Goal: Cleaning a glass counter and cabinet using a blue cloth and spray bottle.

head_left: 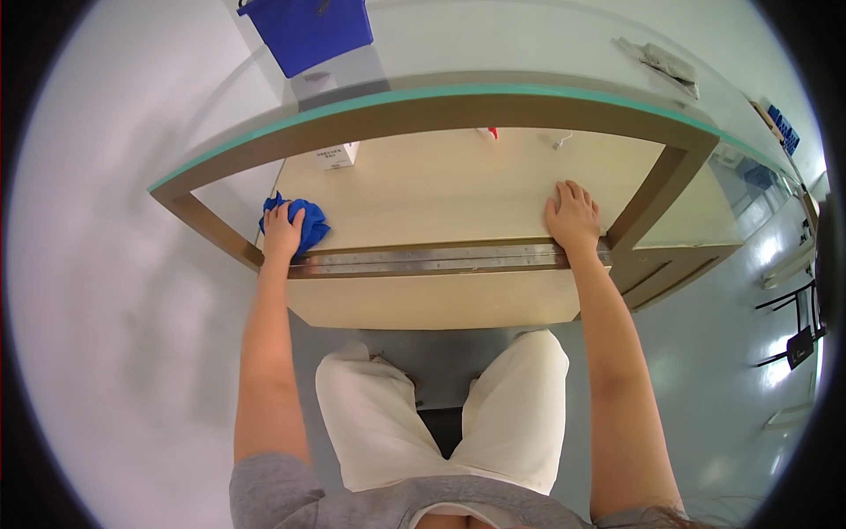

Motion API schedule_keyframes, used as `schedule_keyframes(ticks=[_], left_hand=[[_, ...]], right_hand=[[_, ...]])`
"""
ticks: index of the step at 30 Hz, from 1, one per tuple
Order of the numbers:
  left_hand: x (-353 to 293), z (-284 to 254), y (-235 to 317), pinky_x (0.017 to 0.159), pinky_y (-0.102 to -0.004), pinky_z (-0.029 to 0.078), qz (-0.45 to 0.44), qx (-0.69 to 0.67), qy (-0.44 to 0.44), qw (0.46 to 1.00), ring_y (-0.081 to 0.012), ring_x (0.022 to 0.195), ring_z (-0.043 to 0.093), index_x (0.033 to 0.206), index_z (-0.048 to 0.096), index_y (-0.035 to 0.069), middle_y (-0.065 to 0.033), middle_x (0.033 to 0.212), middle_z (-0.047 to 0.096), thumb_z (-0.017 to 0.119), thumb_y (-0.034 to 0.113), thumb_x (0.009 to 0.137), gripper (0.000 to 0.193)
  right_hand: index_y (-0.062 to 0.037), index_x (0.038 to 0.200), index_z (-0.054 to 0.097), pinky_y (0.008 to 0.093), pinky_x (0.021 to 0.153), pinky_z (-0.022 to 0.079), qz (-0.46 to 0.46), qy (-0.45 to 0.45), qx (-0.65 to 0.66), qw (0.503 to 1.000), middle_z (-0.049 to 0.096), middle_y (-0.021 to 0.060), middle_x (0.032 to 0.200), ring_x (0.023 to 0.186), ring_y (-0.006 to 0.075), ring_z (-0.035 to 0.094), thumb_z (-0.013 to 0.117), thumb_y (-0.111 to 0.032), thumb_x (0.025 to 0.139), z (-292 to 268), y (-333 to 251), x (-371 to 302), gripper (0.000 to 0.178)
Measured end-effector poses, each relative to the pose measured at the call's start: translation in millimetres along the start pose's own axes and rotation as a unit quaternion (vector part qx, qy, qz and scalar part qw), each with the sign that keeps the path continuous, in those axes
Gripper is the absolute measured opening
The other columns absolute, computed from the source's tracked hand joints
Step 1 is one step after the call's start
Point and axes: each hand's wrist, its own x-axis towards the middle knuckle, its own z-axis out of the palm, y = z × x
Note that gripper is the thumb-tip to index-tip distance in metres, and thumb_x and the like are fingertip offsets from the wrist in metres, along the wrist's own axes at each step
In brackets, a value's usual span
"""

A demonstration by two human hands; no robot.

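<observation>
At the far left, the blue cloth (313, 227) lies bunched on the end of the cream worktop (441, 198), just beside the brown frame (211, 225). If you drag it sideways ungathered, a loose fold could snag there or on the metal strip (423, 257) along the front. Your left hand (282, 234) is closed loosely over it, fingers curved across the cloth and thumb set apart toward the right; I cannot tell how firmly you press.

A little to the right and farther back stands the white box (338, 157); a wide sweep of the cloth could catch it and shove it out of place. Past the middle, the red-and-white item (493, 133), partly hidden, and the small white hooked piece (565, 138) lie toward the back; both look light enough for a careless reach to flick them away.

At the right, the frame's upright slants close to your right hand (574, 219), so swinging outward could knock your knuckles, and leaning hard could press your wrist into the strip. That hand holds nothing: it rests palm down on the worktop, fingers extended and slightly apart.
</observation>
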Motion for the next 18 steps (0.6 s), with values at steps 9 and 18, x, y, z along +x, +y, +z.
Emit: schedule_keyframes(ticks=[9, 18], left_hand=[[13.6, 6.8, -20.0, 0.109, -0.0464, 0.030, -0.023, 0.024, 0.044, 0.998, -0.0417, 0.124, 0.042, 0.124, 0.052, 0.006, -0.0205, 0.127, 0.054, 0.052, 0.041, 0.093, 0.047], [6.6, 9.4, -12.2, 0.108, -0.0463, 0.031, -0.044, -0.014, 0.036, 0.998, -0.0427, 0.125, 0.042, 0.122, 0.054, 0.005, -0.0192, 0.126, 0.055, 0.056, 0.043, 0.090, 0.050]], right_hand=[[-0.0109, 0.125, 0.055, 0.0421, 0.106, 0.033, 0.014, -0.036, -0.004, 0.999, 0.051, 0.0073, 0.134, 0.126, 0.0250, 0.045, 0.049, -0.032, 0.088, -9.6, -9.3, 3.3, 0.043], [-0.0124, 0.126, 0.055, 0.0420, 0.105, 0.033, 0.017, -0.045, -0.035, 0.998, 0.050, 0.0069, 0.135, 0.127, 0.0253, 0.044, 0.047, -0.033, 0.089, -9.3, -7.1, 1.5, 0.043]])
